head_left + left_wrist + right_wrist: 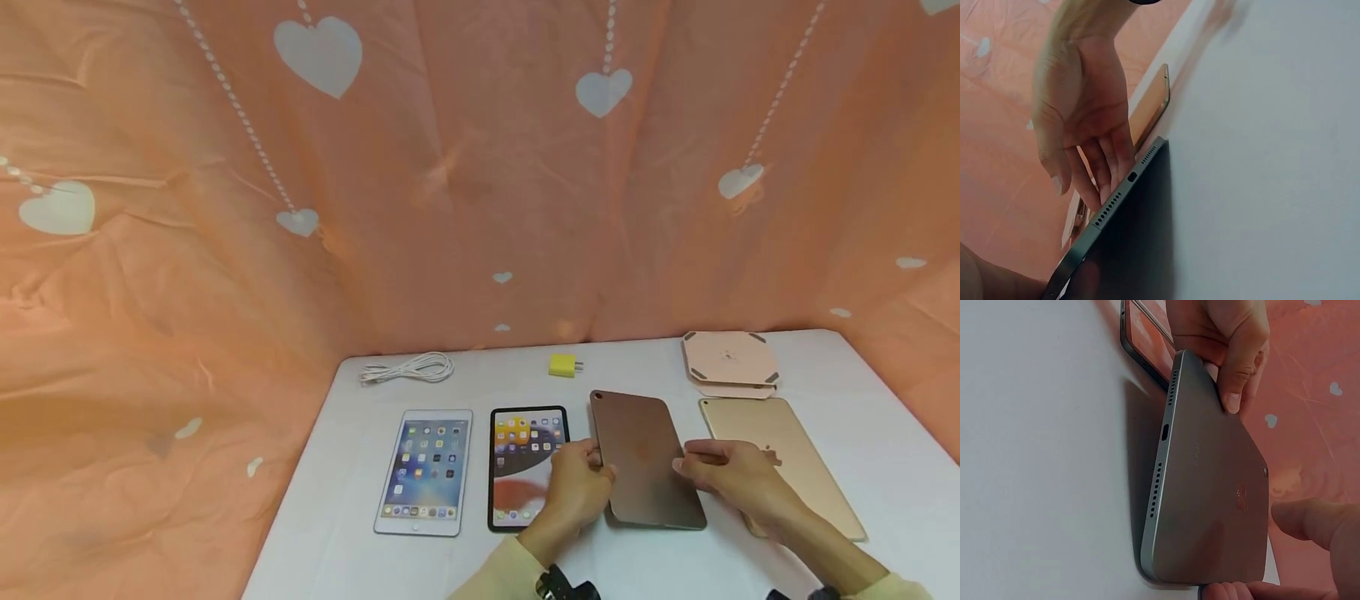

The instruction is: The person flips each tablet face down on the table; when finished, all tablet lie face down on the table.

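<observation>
A dark grey tablet (648, 462), back side up, is tilted above the white table with a shadow under it. My left hand (577, 487) grips its left edge, thumb on the back and fingers beneath. Along the opposite edge is my right hand (742, 479); its extended fingers touch the tablet's side in the right wrist view, and the thumb (1310, 519) stands away from the back. Speaker holes and a port line the near edge (1132, 177). Partly behind my left hand lies a black-framed tablet (517, 467), screen lit. A gold tablet (802, 467) lies face down under my right forearm.
A white tablet (423, 475) with a lit screen lies at the left. Toward the back are a coiled white cable (408, 367), a yellow charger plug (562, 365) and a pink folded stand-like item (731, 358). A pink heart-print cloth (450, 208) hangs behind the table.
</observation>
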### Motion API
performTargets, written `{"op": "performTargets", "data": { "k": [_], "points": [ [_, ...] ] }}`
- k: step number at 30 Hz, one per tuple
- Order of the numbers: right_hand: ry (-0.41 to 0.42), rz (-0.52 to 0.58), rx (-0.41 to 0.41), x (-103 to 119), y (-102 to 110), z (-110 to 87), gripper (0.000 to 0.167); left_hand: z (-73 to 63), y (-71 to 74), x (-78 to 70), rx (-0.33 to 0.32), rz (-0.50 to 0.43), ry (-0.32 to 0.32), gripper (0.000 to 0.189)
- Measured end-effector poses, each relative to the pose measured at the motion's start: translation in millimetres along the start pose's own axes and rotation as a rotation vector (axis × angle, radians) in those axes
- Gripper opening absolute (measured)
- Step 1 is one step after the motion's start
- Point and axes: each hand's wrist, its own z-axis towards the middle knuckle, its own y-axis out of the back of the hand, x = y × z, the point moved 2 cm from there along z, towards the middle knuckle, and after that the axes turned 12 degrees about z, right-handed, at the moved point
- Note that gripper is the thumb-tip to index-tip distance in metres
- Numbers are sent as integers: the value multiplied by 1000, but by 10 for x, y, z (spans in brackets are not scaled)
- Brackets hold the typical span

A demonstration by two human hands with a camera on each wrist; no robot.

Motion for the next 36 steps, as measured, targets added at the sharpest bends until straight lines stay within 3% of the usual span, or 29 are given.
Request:
{"op": "performTargets", "data": {
  "k": [11,17,24,31,34,36],
  "points": [
    [46,-223,-33,49,98,8,72,48,-5,12,-8,115,-41,28],
    [26,-179,-16,49,85,29,74,56,20,45,8,176,-56,26],
    [31,-148,-5,54,62,50,69,127,-20,192,-53,271,-171,16],
    [37,-174,-13,-7,123,2,68,65,-33,80,11,262,-77,15],
    [42,-182,-8,-24,129,9,65,74,-40,71,5,276,-94,14],
    [44,-167,-2,-33,112,26,64,90,-44,111,-22,296,-137,13]
  ]
}}
